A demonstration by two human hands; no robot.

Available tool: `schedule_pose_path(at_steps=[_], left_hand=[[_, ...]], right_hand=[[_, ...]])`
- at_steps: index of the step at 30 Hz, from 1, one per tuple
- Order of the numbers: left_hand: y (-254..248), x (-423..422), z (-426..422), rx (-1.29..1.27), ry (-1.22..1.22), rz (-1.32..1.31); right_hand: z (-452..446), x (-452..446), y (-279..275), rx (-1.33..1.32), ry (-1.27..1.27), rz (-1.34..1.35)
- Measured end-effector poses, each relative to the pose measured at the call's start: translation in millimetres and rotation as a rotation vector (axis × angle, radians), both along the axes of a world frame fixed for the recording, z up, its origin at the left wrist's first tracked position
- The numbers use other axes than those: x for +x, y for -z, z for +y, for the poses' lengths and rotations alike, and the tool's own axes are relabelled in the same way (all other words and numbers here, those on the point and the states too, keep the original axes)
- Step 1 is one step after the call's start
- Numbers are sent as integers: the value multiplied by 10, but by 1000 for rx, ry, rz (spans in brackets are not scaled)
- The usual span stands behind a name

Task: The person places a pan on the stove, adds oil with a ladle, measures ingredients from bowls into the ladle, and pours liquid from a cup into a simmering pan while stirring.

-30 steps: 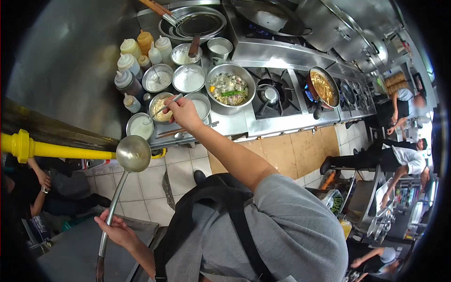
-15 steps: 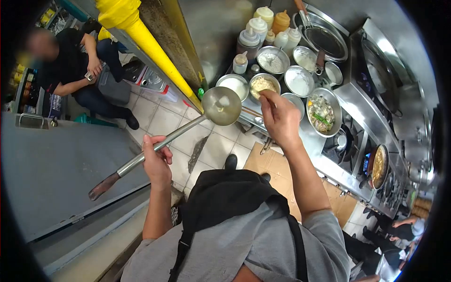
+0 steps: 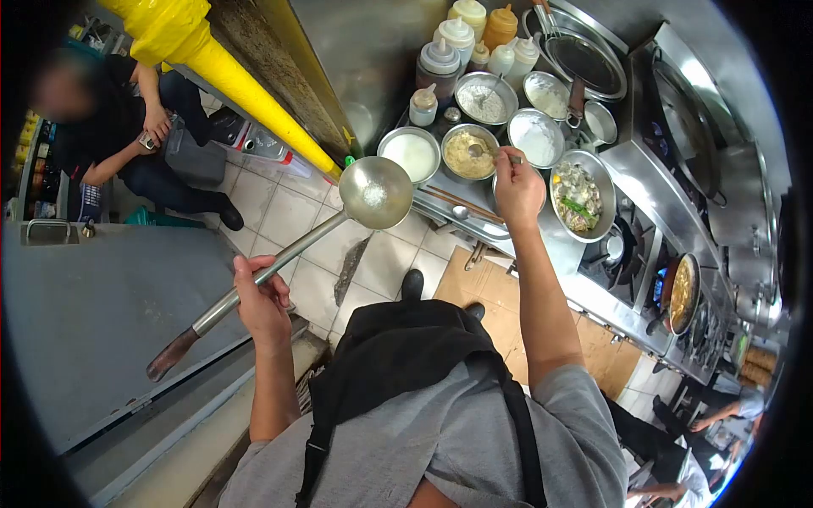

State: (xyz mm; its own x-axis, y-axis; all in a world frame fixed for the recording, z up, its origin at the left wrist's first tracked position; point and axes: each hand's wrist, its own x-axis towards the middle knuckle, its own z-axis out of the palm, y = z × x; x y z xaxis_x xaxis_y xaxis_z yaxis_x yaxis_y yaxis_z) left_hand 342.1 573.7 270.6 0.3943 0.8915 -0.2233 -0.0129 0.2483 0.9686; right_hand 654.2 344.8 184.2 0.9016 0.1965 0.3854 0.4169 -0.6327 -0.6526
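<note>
Right hand [image 3: 519, 190] farther right, spoon [image 3: 476, 151] partly hidden

I've got a steel counter [image 3: 569, 261] in view: metal bowls [image 3: 558, 140] of white powder, a bowl of tan granules [image 3: 474, 129], squeeze bottles [image 3: 455, 34] by the wall, chopsticks [image 3: 478, 209] and a spoon [image 3: 460, 212] near the edge.

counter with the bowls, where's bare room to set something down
A narrow bare strip of counter shows between the bowl with greens and the front edge. It's crowded beyond the right hand: powder bowls and squeeze bottles cluster tightly.
</note>
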Motion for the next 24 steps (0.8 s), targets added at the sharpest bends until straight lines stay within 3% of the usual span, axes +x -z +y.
schedule_pose_path(at_steps=[7, 10, 13, 15, 20, 24], left_hand=[[-3, 18, 4, 0, -7, 10], [-13, 20, -1, 8, 5, 14], [-1, 26, -1, 9, -7, 11], [-9, 36, -14, 7, -7, 15], [16, 73, -26, -3, 2, -21], [40, 134, -43, 13, 34, -26]], right_hand=[[33, -6, 72, -25, -18, 69], [0, 43, 185, 103, -22, 58], [-61, 116, 223, 193, 42, 256], [-130, 159, 249, 495, 50, 485], [-227, 114, -19, 762, 67, 633], [-170, -87, -370, 796, -31, 617]])
